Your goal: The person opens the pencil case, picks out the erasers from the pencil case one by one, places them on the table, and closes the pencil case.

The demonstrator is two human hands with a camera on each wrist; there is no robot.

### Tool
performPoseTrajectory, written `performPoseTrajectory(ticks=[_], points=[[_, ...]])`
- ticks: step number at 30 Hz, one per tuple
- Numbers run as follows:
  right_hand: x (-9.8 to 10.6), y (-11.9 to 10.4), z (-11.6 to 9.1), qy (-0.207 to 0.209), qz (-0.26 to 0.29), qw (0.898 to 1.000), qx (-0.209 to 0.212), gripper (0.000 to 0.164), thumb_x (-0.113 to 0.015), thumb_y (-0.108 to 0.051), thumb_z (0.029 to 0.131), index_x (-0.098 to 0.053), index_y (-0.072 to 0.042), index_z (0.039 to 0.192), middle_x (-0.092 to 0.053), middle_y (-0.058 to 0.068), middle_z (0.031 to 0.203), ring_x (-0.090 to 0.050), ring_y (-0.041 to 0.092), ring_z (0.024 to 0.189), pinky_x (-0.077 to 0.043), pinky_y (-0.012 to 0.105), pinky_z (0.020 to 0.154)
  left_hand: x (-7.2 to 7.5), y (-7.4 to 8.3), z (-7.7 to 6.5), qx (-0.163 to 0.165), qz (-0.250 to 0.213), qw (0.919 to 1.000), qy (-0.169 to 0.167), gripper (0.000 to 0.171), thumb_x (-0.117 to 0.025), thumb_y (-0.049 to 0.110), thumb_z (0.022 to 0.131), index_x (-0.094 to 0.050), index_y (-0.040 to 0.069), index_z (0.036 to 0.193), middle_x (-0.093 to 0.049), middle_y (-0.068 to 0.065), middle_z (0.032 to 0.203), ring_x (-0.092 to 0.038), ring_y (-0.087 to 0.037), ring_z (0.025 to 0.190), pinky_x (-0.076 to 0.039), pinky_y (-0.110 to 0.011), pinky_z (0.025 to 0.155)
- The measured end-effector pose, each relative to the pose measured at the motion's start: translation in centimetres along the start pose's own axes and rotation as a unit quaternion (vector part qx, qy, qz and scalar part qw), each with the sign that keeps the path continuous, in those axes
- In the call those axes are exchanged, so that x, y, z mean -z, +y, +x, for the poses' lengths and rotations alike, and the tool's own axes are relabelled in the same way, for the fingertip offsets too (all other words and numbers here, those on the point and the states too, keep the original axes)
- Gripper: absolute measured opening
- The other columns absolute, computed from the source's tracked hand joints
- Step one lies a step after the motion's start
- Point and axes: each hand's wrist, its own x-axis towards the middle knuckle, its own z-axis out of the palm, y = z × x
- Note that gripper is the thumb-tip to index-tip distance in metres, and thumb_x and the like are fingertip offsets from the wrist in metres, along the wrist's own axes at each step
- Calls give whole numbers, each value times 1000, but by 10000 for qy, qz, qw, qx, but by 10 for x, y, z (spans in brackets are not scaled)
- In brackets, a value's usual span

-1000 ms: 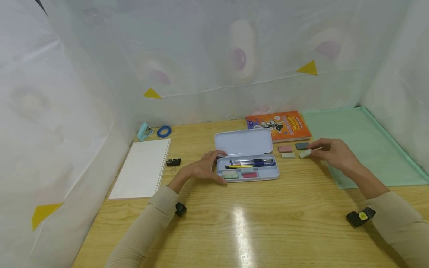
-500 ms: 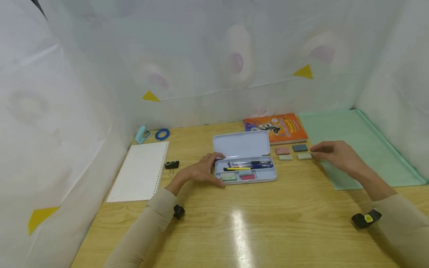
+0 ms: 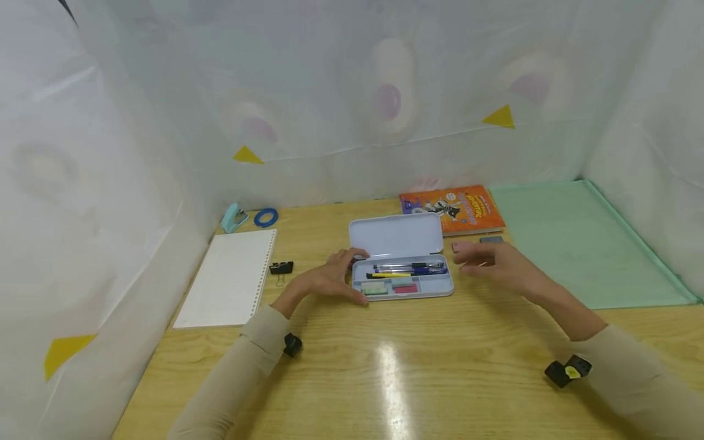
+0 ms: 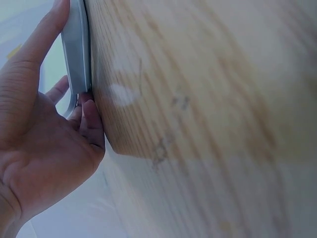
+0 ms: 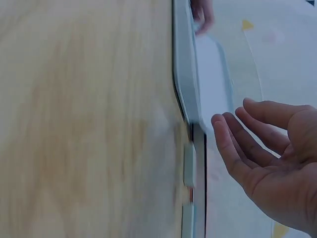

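Note:
My left hand [image 3: 330, 280] grips the left end of a pale blue pencil case [image 3: 437, 286], thumb at its front edge and fingers behind. In the left wrist view the case [image 4: 77, 54] lies between thumb and fingers. Its lid [image 3: 396, 236] stands open. Inside are pens [image 3: 407, 269], a yellow-and-black pen or cutter [image 3: 385, 275] and several small erasers, one of them pink [image 3: 406, 288]. My right hand [image 3: 508, 269] hovers right of the case, fingers bent loosely with nothing between them. Below it, light erasers [image 5: 188, 166] lie on the table; a dark blue eraser [image 3: 491, 239] shows behind it.
An orange book [image 3: 467, 211] lies behind the case, beside a green mat or folder [image 3: 594, 244] at right. On the left are a white notebook [image 3: 225, 281], a black binder clip [image 3: 282, 267], a blue tape ring [image 3: 266, 217] and a light blue stapler [image 3: 233, 218].
My right hand has set a light eraser down beside the others, let go of it and moved left toward the pencil case. My left hand keeps its hold on the case.

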Motion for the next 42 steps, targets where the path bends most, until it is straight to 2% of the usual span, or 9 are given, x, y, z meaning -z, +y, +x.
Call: performPoseTrajectory(ticks=[5, 9, 16, 22, 29, 42], points=[[-36, -10, 20, -303, 253, 9978, 528, 25, -73, -8, 97, -73, 0, 121, -70, 13, 118, -68, 22, 103, -55, 24, 84, 1, 1, 0, -15, -17, 10000, -6, 97, -89, 51, 78, -31, 32, 154, -32, -10, 156, -32, -28, 140, -32, -55, 118], [-57, -21, 33, -529, 286, 9958, 685, 24, -71, -3, 97, -73, 1, 120, -72, 14, 115, -67, 21, 99, -56, 26, 81, 2, 2, 0, 21, 6, 10000, -15, 97, -88, 51, 78, -31, 32, 154, -31, -11, 156, -31, -29, 141, -31, -56, 118], [-79, -33, 50, -342, -405, 9944, 913, 23, -80, -1, 88, -77, -4, 110, -73, 8, 103, -61, 14, 84, -51, 27, 72, 1, 2, 1, 46, -8, 10000, 2, 97, -88, 52, 78, -31, 35, 154, -31, -11, 155, -31, -30, 141, -31, -57, 118], [-84, -37, 55, -305, -793, 9896, 1165, 22, -83, 3, 84, -78, -4, 104, -70, 7, 97, -57, 18, 79, -47, 26, 69, 0, 3, 2, 50, -24, 10000, -15, 96, -88, 53, 78, -31, 36, 153, -31, -11, 154, -32, -30, 140, -33, -57, 117], [-84, -38, 52, -328, -821, 9874, 1309, 19, -81, 3, 85, -79, -7, 100, -69, 3, 95, -58, 20, 80, -47, 27, 70, 1, 3, 2, 75, -7, 10000, 14, 96, -88, 53, 78, -31, 36, 153, -32, -11, 153, -33, -30, 139, -33, -57, 116], [-86, -39, 48, -378, -818, 9884, 1221, 20, -80, 4, 87, -80, -13, 97, -73, -1, 99, -63, 16, 90, -55, 37, 78, 0, 1, 0, 113, 54, 9999, 36, 96, -88, 53, 78, -31, 37, 153, -33, -11, 152, -34, -30, 139, -34, -57, 115]])
